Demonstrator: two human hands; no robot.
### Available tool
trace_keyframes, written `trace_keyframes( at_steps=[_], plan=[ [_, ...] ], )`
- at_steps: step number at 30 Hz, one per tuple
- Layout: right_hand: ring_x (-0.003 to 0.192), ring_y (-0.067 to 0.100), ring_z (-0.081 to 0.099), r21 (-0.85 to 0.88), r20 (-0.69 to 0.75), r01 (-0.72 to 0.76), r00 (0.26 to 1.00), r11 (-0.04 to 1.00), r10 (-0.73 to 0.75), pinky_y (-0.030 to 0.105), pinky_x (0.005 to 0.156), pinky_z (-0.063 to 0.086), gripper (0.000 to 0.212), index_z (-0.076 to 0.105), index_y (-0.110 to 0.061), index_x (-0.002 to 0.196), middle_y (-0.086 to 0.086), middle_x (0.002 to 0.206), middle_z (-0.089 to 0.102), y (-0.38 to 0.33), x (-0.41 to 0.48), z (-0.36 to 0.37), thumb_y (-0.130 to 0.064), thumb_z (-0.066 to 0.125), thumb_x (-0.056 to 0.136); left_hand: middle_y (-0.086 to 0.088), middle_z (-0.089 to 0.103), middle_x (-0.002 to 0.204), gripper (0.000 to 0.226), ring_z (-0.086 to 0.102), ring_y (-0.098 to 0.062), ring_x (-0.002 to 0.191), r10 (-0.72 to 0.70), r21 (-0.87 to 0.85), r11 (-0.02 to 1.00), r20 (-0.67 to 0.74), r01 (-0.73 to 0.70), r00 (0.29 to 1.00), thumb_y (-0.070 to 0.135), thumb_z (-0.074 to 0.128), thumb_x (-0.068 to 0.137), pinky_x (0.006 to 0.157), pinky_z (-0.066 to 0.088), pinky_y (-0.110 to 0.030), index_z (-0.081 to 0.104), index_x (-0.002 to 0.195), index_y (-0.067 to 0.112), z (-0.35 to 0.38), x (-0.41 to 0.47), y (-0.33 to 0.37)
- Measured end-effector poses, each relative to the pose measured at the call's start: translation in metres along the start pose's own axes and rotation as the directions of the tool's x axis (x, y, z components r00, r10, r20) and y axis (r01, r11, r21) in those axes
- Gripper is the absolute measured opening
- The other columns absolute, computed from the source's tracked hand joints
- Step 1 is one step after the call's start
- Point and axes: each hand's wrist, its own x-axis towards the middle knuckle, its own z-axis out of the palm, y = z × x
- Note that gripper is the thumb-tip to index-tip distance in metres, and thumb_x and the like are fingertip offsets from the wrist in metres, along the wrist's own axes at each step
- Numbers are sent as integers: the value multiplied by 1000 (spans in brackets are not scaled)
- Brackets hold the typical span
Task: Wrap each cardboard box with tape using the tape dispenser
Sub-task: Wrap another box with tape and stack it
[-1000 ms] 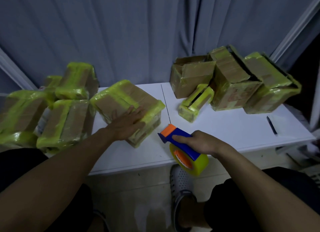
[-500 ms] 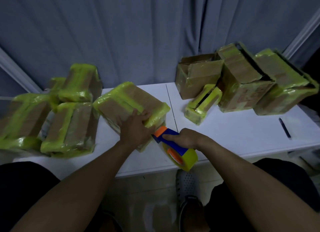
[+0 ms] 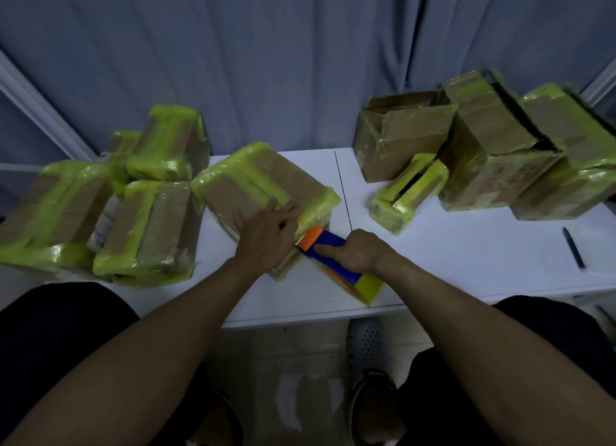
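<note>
A flat cardboard box banded with yellow-green tape lies tilted on the white table, left of centre. My left hand presses flat on its near corner, fingers spread. My right hand grips the blue handle of the tape dispenser. The dispenser's orange nose touches the box's near right edge, just beside my left fingers. Its yellow tape roll hangs toward the table's front edge.
Several taped boxes are piled at the left. Brown boxes with some tape stand at the back right, a small narrow one in front. A dark pen lies at the far right. Grey curtain behind; my knees and shoes are below.
My right hand brought the dispenser left and up from the table's front edge until its nose met the box. My left hand slid toward the box's near right corner.
</note>
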Motion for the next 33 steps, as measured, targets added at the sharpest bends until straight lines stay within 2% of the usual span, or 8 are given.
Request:
trace_keyframes(
  at_steps=[4, 10, 13, 19, 22, 26, 28, 33],
  plan=[
    [75, 21, 63, -146, -118, -7, 993, 989, -10, 33, 68, 49, 68, 54, -16, 79, 2, 79, 61, -2, -6, 4, -84, 53, 82, 16, 35, 156, 42, 12, -9, 150, -6, -19, 1000, 7, 7, 1000, 35, 36, 103, 108, -10, -27, 51, 143, 34, -2, -2, 3],
    [77, 22, 63, -162, -156, -19, 988, 987, -7, 37, 76, 54, 69, 52, -16, 80, 1, 80, 60, -3, -15, 5, -85, 50, 83, 21, 30, 157, 62, 8, -12, 152, 6, 120, 993, 5, -6, 1000, 65, 52, 91, 112, -18, -63, 43, 146, 40, 2, -8, -1],
    [81, 23, 65, -131, -111, -27, 994, 991, 12, 39, 83, 56, 69, 55, -16, 82, 2, 83, 62, -5, -19, 5, -85, 48, 84, 19, 31, 157, 73, 8, -12, 152, 3, 82, 997, 26, -5, 1000, 71, 57, 84, 114, -14, -55, 43, 147, 36, -1, -12, 2],
    [86, 24, 67, -135, -24, -13, 1000, 991, 10, 39, 88, 55, 67, 58, -16, 85, 5, 90, 66, -15, -17, 6, -82, 48, 85, 7, 34, 158, 70, 10, -22, 152, 22, -12, 1000, 75, -21, 997, 46, 71, 88, 118, 17, -33, 44, 148, 25, -7, -21, 2],
    [84, 22, 66, -149, -18, -28, 1000, 988, 25, 38, 85, 55, 67, 56, -17, 85, 4, 91, 65, -19, -22, 11, -84, 50, 82, 4, 33, 159, 71, 12, -26, 151, 27, 65, 997, 134, -36, 991, 48, 68, 88, 117, 21, -36, 42, 150, 25, -12, -22, -3],
    [78, 23, 59, -384, -237, -48, 970, 922, -48, 35, 71, 48, 68, 54, -15, 88, 1, 81, 55, -22, -53, 19, -83, 48, 85, -6, 39, 155, 64, 33, -32, 143, 2, 167, 986, 137, -25, 991, 42, 68, 90, 114, 28, -40, 44, 148, 25, -21, -26, 3],
    [81, 25, 59, -415, -253, -64, 966, 908, -47, 34, 70, 47, 65, 55, -16, 88, 2, 88, 60, -19, -60, 23, -81, 50, 86, -5, 38, 156, 63, 30, -30, 145, 31, 128, 990, 174, -53, 984, 37, 70, 90, 115, 26, -38, 46, 147, 26, -24, -28, -1],
    [78, 21, 63, -195, -162, -62, 986, 979, 30, 34, 71, 50, 72, 56, -14, 84, 3, 85, 62, 4, -62, 20, -86, 53, 80, 0, 40, 154, 68, 30, -27, 145, 70, 180, 979, 168, -100, 983, 39, 73, 86, 111, 29, -35, 45, 147, 28, -30, -42, -11]
  ],
)
